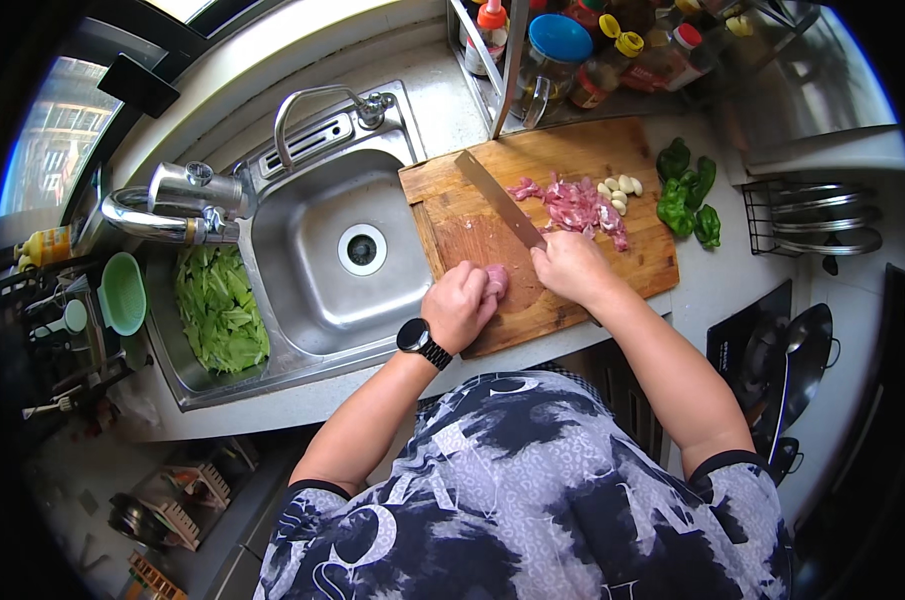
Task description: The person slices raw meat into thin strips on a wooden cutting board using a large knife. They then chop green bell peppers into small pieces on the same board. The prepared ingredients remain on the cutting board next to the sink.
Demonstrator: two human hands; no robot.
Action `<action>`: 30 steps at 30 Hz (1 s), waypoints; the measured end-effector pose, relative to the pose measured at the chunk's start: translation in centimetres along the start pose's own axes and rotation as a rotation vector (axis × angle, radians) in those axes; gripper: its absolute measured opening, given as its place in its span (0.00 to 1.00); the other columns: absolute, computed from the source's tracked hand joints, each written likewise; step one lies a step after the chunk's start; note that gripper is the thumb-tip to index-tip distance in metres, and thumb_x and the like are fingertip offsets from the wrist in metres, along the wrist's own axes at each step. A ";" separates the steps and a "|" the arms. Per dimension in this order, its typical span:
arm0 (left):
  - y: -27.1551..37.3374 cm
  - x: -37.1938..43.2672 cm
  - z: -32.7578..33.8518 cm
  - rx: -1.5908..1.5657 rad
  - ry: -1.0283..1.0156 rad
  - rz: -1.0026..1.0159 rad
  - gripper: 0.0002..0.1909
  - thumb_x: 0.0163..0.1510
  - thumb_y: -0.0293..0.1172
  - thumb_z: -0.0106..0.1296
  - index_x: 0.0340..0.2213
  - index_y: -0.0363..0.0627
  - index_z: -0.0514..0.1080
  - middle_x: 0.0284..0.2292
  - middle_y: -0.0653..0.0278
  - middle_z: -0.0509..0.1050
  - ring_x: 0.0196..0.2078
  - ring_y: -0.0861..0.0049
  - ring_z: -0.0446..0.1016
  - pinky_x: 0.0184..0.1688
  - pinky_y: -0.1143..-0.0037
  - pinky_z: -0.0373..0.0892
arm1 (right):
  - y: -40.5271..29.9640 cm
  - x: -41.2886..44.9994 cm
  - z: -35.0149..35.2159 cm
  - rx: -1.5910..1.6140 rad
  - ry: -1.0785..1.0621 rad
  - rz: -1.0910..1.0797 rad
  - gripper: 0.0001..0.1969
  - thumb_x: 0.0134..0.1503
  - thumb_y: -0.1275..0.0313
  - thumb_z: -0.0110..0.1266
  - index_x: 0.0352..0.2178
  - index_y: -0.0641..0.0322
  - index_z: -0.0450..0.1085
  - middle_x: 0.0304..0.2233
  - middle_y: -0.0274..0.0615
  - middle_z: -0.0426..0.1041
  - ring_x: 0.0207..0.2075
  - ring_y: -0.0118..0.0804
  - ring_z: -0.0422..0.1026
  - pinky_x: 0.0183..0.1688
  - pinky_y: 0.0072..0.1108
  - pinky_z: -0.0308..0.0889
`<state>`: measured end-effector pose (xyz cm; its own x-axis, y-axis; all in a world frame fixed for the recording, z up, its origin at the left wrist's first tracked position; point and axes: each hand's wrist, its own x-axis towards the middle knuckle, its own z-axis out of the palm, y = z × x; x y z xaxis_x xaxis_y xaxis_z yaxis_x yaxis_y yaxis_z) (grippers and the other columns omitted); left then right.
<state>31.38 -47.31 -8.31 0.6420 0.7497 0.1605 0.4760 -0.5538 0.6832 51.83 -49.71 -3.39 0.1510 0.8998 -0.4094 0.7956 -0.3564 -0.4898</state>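
Observation:
My right hand (572, 266) grips the handle of a kitchen knife (499, 201), its long blade slanting away to the upper left over the wooden cutting board (587, 154). On the board's near left part, my left hand (460, 304) presses a small piece of raw meat (496, 281) with bent fingers. The blade is apart from that piece. Beyond the knife lies a loose heap of sliced raw meat (572, 202). Several peeled garlic cloves (619, 189) sit beside the heap, towards the board's right edge.
Left of the board is a steel sink (310, 300); leafy greens (219, 307) fill its smaller basin. Green peppers (677, 206) lie right of the board. A rack with bottles and a blue-lidded jar (559, 45) stands behind it. A wok (809, 367) is at the right.

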 end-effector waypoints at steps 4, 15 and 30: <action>0.1 0.5 0.2 -0.020 0.012 -0.117 0.11 0.46 0.33 0.60 0.28 0.43 0.69 0.30 0.57 0.69 0.27 0.57 0.72 0.28 0.65 0.70 | 0.1 -1.7 -1.2 -0.073 -0.099 0.000 0.15 0.53 0.66 0.46 0.24 0.69 0.74 0.25 0.61 0.74 0.30 0.60 0.74 0.39 0.42 0.69; -0.3 0.0 0.4 0.102 0.068 0.169 0.10 0.46 0.29 0.58 0.33 0.43 0.75 0.31 0.60 0.73 0.34 0.62 0.73 0.34 0.68 0.71 | -1.5 -3.5 -1.8 -0.381 -0.221 -0.183 0.09 0.49 0.72 0.48 0.22 0.64 0.74 0.23 0.54 0.76 0.28 0.53 0.77 0.34 0.39 0.71; -0.1 0.1 0.7 0.074 0.046 0.136 0.09 0.45 0.29 0.57 0.31 0.43 0.75 0.33 0.60 0.74 0.35 0.63 0.73 0.36 0.69 0.71 | -3.3 1.0 1.7 -0.349 -0.189 -0.166 0.10 0.49 0.71 0.48 0.22 0.62 0.77 0.25 0.54 0.77 0.29 0.49 0.78 0.35 0.36 0.73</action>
<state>31.80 -47.48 -8.86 0.6762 0.6808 0.2814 0.4304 -0.6752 0.5990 48.36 -48.11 -3.48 -0.0799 0.8642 -0.4968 0.9557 -0.0752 -0.2845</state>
